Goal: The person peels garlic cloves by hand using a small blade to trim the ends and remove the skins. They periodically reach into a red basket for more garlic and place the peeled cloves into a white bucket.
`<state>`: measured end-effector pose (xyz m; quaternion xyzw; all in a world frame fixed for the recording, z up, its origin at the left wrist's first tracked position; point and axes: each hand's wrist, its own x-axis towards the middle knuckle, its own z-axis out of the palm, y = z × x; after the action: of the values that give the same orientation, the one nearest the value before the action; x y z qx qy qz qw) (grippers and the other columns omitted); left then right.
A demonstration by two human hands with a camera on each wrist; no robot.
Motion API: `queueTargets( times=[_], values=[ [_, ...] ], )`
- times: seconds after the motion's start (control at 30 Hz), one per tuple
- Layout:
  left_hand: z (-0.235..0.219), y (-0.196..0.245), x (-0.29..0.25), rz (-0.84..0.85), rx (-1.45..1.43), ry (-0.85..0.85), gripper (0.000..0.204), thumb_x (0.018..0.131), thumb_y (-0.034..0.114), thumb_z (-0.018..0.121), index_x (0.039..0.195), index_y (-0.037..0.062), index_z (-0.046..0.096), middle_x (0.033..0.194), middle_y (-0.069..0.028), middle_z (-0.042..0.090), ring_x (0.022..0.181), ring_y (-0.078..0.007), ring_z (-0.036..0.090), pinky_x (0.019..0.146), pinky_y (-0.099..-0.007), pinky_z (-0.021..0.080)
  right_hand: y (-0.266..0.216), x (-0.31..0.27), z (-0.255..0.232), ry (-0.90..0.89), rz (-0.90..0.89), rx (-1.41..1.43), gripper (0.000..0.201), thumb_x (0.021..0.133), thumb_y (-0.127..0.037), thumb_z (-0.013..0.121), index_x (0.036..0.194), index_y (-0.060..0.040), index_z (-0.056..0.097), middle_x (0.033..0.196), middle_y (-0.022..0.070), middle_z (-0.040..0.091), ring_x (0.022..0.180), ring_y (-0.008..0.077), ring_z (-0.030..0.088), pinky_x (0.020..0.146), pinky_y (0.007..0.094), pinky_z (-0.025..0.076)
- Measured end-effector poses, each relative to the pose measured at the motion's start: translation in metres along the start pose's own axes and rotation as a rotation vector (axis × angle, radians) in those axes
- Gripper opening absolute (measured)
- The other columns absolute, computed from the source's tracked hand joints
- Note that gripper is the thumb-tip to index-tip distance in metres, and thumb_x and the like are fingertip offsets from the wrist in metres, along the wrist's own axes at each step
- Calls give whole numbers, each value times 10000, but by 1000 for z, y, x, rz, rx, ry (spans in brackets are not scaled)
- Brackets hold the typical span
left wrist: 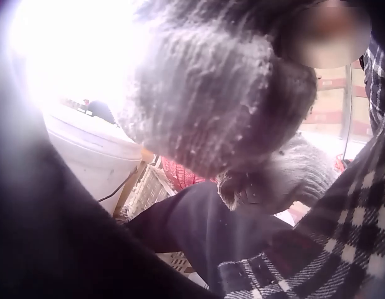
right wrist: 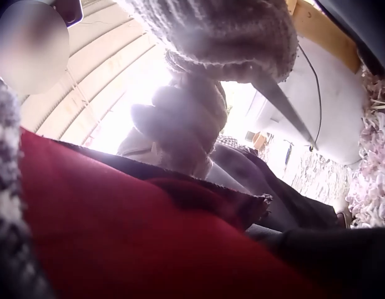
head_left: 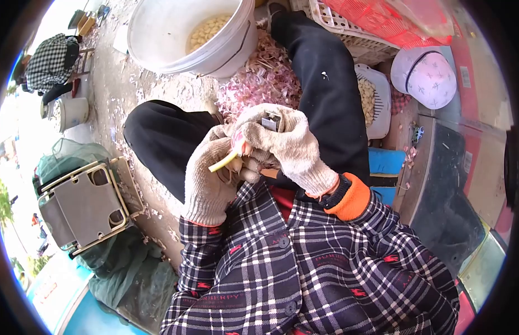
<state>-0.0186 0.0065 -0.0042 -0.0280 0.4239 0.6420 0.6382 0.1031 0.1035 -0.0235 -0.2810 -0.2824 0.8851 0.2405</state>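
Note:
Both hands wear off-white knitted gloves and meet above the person's lap in the head view. The left hand (head_left: 206, 173) curls its fingers round a garlic bulb (head_left: 235, 163), whose yellow-green stalk (head_left: 221, 162) sticks out to the left. Pinkish skin shows at the fingertips. Close against it, the right hand (head_left: 290, 139) bends over the bulb, its fingers curled. From that glove a narrow grey knife blade (right wrist: 283, 112) juts out in the right wrist view; its handle is hidden in the grip. The left wrist view is mostly filled by the left glove (left wrist: 199, 93).
A white bucket (head_left: 229, 58) with peeled cloves stands ahead, beside a heap of pink garlic skins (head_left: 265, 84). On the right are a white basket (head_left: 380, 106) of cloves and a pink hat (head_left: 432, 78). A folding chair (head_left: 89, 204) stands left; another person (head_left: 52, 64) sits farther off.

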Motion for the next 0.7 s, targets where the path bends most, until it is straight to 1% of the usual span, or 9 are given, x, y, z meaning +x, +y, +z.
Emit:
queueTargets(
  times=[0.07, 0.17, 0.27, 0.33, 0.4, 0.47, 0.5, 0.6, 0.7],
  values=[
    [-4, -2, 1, 15, -44, 94, 251, 971, 208, 510, 1067, -20, 555, 836, -144, 648, 627, -228, 647, 461, -301, 544, 6, 1, -4, -5, -3, -140, 131, 943, -134, 664, 973, -7, 661, 773, 89, 676, 533, 112, 608, 441, 221, 471],
    [-1, -4, 0, 16, -31, 140, 246, 975, 223, 516, 1050, -9, 554, 818, -138, 639, 600, -228, 638, 447, -290, 537, 7, 2, 0, -48, -88, 51, 108, 942, -111, 659, 980, -10, 667, 806, 78, 685, 535, 113, 602, 462, 214, 475],
    [-15, -7, 1, -5, -28, 126, 253, 975, 245, 546, 1036, 0, 558, 804, -146, 622, 581, -220, 623, 427, -265, 507, 4, 2, 2, 0, -144, -280, 88, 933, -86, 665, 978, -11, 670, 800, 58, 677, 565, 107, 603, 490, 208, 476],
    [-21, -5, 5, -27, -261, -145, 221, 955, 213, 567, 1018, 1, 569, 819, -166, 619, 576, -219, 620, 420, -251, 494, -8, -1, 6, 45, 145, 173, 72, 932, -83, 657, 967, -22, 673, 779, 38, 669, 588, 87, 589, 492, 199, 451],
    [-18, -4, 2, -5, -298, -194, 198, 925, 157, 582, 1037, -7, 582, 833, -179, 620, 592, -213, 621, 414, -238, 474, -2, 1, -9, 13, 202, 205, 86, 936, -110, 651, 953, -27, 669, 772, 36, 667, 593, 66, 564, 472, 192, 414],
    [-15, -4, 1, 31, -295, -19, 233, 896, 123, 594, 1081, -18, 581, 845, -182, 623, 614, -210, 623, 412, -242, 462, 5, 3, -14, 97, 199, 359, 112, 943, -139, 643, 935, -31, 668, 768, 37, 666, 534, 54, 515, 441, 179, 366],
    [-13, -4, 2, 49, -210, 9, 275, 884, 100, 604, 1128, -24, 580, 850, -165, 630, 631, -210, 625, 430, -245, 463, 4, 4, -8, 255, 198, 316, 115, 941, -148, 648, 921, -37, 666, 769, 47, 666, 494, 60, 500, 429, 189, 374],
    [-4, -10, 0, 93, 16, 33, 352, 892, 104, 619, 1216, -17, 552, 864, -120, 645, 637, -178, 626, 457, -243, 464, 3, 5, -14, 81, 147, 243, 140, 948, -209, 658, 951, -71, 677, 751, 0, 647, 573, 54, 552, 484, 182, 383],
    [11, -13, 0, 163, 50, 102, 390, 903, 118, 626, 1258, -15, 535, 875, -101, 652, 625, -139, 617, 462, -220, 455, 5, 2, -4, 89, 64, 182, 122, 945, -190, 664, 956, -70, 683, 753, -3, 654, 570, 48, 564, 470, 175, 391]
  ],
)
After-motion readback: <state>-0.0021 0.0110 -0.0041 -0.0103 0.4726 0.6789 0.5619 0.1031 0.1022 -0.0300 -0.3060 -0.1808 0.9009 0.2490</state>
